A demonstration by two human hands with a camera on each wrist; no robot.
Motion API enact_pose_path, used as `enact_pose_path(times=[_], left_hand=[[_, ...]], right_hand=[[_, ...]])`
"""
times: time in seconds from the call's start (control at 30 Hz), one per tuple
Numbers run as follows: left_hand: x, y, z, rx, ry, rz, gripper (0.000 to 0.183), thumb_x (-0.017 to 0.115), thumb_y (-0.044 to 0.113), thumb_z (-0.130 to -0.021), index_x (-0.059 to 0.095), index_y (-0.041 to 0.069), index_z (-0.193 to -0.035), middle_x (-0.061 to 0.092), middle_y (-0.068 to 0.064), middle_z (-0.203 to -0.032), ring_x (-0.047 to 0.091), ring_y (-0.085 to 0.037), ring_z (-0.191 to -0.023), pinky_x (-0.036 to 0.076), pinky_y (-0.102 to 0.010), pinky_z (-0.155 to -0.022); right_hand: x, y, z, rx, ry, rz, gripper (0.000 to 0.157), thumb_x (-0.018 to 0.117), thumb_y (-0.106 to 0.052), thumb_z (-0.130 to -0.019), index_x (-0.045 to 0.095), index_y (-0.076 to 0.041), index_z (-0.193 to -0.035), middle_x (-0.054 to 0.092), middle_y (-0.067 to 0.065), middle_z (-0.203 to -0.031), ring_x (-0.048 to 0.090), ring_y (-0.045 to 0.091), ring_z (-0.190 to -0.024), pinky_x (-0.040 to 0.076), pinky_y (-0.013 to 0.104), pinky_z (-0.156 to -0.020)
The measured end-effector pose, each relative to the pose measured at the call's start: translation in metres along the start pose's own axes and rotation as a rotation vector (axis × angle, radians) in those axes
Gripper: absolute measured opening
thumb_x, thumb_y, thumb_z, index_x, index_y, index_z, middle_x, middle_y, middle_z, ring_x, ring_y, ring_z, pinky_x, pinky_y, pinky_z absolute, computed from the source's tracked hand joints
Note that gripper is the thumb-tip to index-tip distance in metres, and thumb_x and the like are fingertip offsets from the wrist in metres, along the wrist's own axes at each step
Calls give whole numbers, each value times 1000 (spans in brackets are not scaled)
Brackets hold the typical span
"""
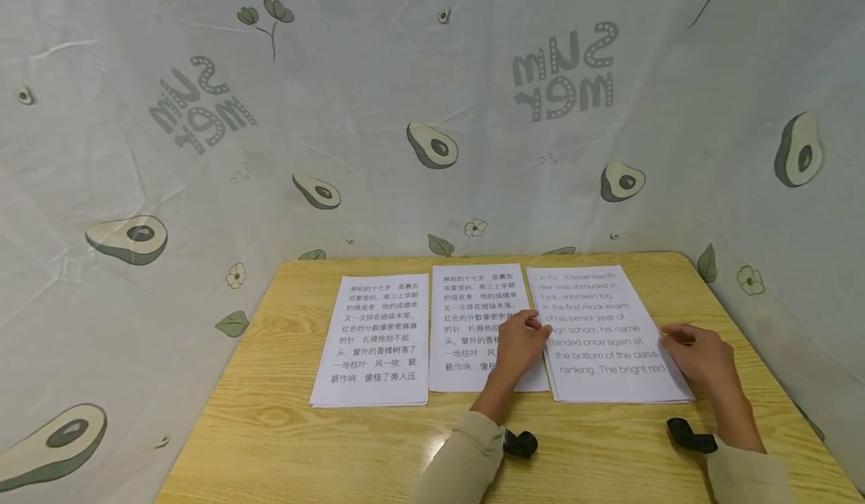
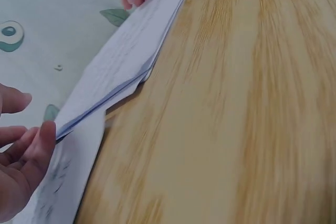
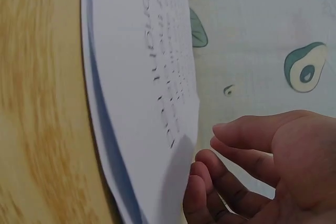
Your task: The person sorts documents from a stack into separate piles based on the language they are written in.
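Note:
At the right of the table lies a small stack of paper [image 1: 595,320] with large English print. My left hand [image 1: 520,345] is at its left edge; in the left wrist view its fingers [image 2: 39,153] touch the sheets' edge, thumb held apart. On the opposite side, my right hand [image 1: 703,354] has loosely bent fingers [image 3: 197,195] against the right edge, with the thumb clear of the paper. Layered edges of several sheets show in both wrist views. Beneath my left forearm is part of the middle stack of paper [image 1: 473,339], printed with Chinese text.
A left stack of paper [image 1: 378,339], also with Chinese text, lies beside the middle one. All three stacks are on a wood-grain table [image 1: 304,451]. A pale curtain [image 1: 365,76] with avocado prints hangs behind and along the sides.

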State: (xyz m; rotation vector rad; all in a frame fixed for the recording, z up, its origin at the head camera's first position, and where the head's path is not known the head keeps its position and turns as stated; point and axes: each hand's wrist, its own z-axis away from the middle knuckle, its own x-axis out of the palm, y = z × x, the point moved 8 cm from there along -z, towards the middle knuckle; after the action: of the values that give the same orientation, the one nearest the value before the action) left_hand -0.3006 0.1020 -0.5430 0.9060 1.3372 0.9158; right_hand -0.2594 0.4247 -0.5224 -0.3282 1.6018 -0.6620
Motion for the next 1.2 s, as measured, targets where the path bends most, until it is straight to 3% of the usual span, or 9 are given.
enact_pose_path(times=[0.17,0.43,0.77,1.2], left_hand=[[-27,-5,2,41,-7,-20,42,78,26,-98,73,7,-135,75,3,-102,69,-4,-85,56,-22,-72],[-81,-17,9,121,-15,-79,42,76,28,-101,73,5,-135,77,-1,-105,72,-9,-89,58,-26,-78],[-140,-42,17,127,4,-122,45,74,29,-101,71,3,-137,77,-6,-109,71,-13,-89,57,-27,-75],[-190,-66,10,87,52,-119,43,74,29,-102,72,4,-136,77,-10,-112,72,-17,-88,58,-27,-67]], right_hand=[[0,-19,8,-40,28,-26,42,62,-24,-105,70,11,-128,73,34,-118,69,49,-105,45,33,-71],[33,-60,12,-84,-84,-134,43,65,-26,-106,69,8,-131,76,23,-109,65,10,-81,49,25,-64],[84,-111,17,-126,-180,-234,41,68,-23,-105,70,7,-132,76,20,-109,68,15,-82,52,26,-67],[114,-150,23,-101,-214,-298,40,68,-20,-103,70,5,-134,76,21,-114,71,16,-85,55,27,-71]])
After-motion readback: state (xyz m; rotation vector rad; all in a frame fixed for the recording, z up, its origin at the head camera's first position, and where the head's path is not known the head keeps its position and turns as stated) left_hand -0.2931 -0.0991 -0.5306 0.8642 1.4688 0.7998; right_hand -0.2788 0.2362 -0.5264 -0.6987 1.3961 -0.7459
